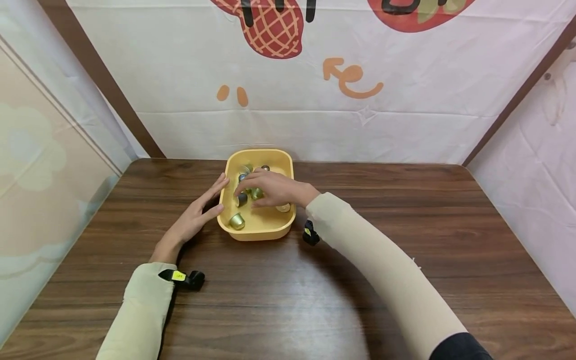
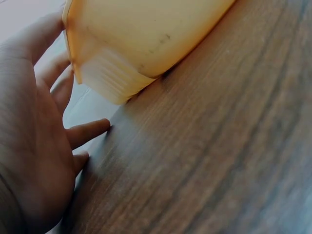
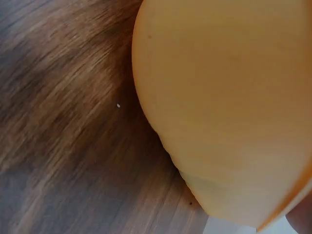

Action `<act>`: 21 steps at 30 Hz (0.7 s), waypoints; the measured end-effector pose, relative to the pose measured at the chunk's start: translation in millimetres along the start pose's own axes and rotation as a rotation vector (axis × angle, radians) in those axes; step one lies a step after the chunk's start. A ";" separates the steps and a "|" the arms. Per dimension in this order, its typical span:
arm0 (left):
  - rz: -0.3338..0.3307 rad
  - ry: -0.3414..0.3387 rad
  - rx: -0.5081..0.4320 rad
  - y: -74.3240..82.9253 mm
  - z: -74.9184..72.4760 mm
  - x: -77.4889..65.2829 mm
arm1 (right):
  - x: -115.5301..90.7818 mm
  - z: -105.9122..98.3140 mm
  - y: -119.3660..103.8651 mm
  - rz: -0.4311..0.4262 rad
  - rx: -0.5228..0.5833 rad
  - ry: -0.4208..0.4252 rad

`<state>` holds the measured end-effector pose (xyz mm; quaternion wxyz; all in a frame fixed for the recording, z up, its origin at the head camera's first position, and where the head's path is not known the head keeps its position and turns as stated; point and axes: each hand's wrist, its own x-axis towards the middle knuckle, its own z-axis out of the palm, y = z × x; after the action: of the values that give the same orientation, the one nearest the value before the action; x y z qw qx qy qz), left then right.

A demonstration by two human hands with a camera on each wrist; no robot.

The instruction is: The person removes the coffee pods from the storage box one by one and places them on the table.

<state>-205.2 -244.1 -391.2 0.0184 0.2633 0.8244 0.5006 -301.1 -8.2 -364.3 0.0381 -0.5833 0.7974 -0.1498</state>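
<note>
While the left hand [image 1: 192, 220] rests straight-fingered against the box [image 1: 260, 235], the right hand [image 1: 278, 188], apparently holding nothing, hangs over capsules [image 1: 237, 221] inside; they should be light, slick, best pinched sideways.

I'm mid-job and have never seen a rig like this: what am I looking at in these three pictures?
There is no robot: a person works with a bare left hand and right hand. The wide picture comes from a head camera looking forward and down; the two close ones come from each wrist. On the brown wood-grain table stands a yellow, rounded rectangular, plastic-looking tub with small, shiny, cup-shaped capsules inside. The left hand touches the tub's rim; the right hand is among the capsules, but whether it pinches one is unclear.
</note>
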 end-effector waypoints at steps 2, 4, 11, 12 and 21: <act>-0.001 0.001 -0.003 -0.4 -0.9 -0.1 | 4.3 -0.1 1.5 -0.006 -0.024 -0.006; -0.001 0.004 -0.002 -0.4 -2.4 -0.1 | 9.1 -0.5 2.9 -0.011 -0.040 -0.006; -0.005 -0.002 -0.004 1.6 -4.2 0.1 | 20.7 0.9 6.6 -0.002 -0.011 -0.044; -0.005 -0.004 -0.005 1.6 -3.9 0.0 | 21.5 1.9 6.5 0.000 -0.009 -0.051; -0.017 0.004 -0.019 1.5 -0.1 -1.1 | 22.9 11.4 4.6 0.084 -0.034 -0.070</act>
<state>-203.6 -244.1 -390.1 0.0236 0.2553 0.8219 0.5087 -309.9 -30.8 -373.9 0.0623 -0.5547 0.8218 -0.1141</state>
